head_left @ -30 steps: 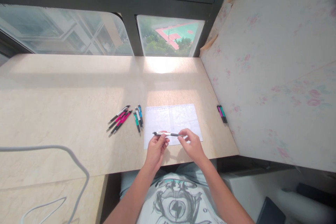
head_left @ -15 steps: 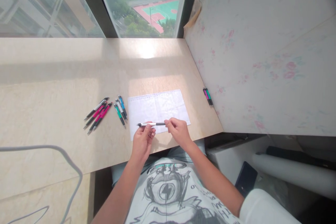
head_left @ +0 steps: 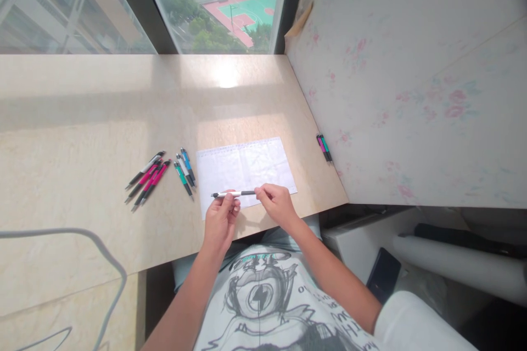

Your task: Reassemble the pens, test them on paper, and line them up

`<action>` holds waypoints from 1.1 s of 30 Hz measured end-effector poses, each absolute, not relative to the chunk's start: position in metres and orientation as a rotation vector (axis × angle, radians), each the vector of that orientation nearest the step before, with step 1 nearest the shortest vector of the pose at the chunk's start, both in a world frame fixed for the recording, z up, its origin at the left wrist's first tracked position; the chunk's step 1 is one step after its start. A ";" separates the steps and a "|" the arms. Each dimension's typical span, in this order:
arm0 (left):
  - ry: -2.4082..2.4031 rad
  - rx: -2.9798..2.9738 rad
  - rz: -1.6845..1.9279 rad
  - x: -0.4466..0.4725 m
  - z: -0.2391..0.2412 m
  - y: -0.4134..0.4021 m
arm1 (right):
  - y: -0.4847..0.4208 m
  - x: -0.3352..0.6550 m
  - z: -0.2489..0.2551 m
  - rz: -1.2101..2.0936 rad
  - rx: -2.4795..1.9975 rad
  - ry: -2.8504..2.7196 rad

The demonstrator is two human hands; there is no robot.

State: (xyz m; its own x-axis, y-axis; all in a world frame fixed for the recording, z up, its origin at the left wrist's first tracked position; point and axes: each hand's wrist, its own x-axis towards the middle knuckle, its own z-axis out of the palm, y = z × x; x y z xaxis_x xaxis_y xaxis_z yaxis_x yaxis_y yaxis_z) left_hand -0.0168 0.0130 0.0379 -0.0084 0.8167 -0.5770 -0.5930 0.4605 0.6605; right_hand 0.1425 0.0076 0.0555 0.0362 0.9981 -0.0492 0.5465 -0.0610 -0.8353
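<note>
A white-and-black pen [head_left: 234,194] lies level between my two hands, above the near edge of a white sheet of paper [head_left: 247,162]. My left hand [head_left: 222,216] is closed on its white barrel, with the thumb on top. The fingertips of my right hand [head_left: 275,203] pinch the other end, at the tip of the black grip; the tip itself is hidden by the fingers. Left of the paper lies a small group of pens [head_left: 184,171] in blue, white and green. Farther left is a second group of pens [head_left: 148,178], pink and white.
Two pens [head_left: 324,149], purple and green, lie against the flowered wall [head_left: 411,93] on the right. A grey cable [head_left: 94,237] loops over the tabletop [head_left: 82,175] at lower left. Windows [head_left: 218,5] stand behind the table.
The whole view has shifted slightly. Both hands keep the same hold on the pen, with hardly any visible movement.
</note>
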 end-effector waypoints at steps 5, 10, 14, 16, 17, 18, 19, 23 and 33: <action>1.108 0.281 1.132 -0.018 0.037 0.015 | 0.007 0.138 0.056 0.876 -1.709 -1.601; 1.095 0.336 1.126 -0.022 0.036 0.017 | 0.006 0.136 0.049 0.969 -1.676 -1.498; 1.112 0.351 1.135 -0.022 0.037 0.016 | 0.007 0.139 0.044 1.218 -1.622 -1.415; 1.135 0.351 1.141 -0.021 0.037 0.015 | 0.007 0.142 0.044 1.324 -1.595 -1.441; 1.148 0.358 1.143 -0.021 0.038 0.014 | 0.007 0.143 0.046 1.346 -1.580 -1.472; 1.160 0.374 1.144 -0.021 0.037 0.014 | 0.008 0.144 0.047 1.342 -1.564 -1.506; 1.172 0.403 1.143 -0.021 0.037 0.014 | 0.008 0.145 0.049 1.321 -1.546 -1.537; 1.211 0.586 1.102 -0.021 0.034 0.014 | 0.008 0.142 0.055 1.184 -1.478 -1.589; 1.278 0.878 0.992 -0.017 0.044 0.022 | 0.003 0.138 0.057 1.359 -1.467 -1.529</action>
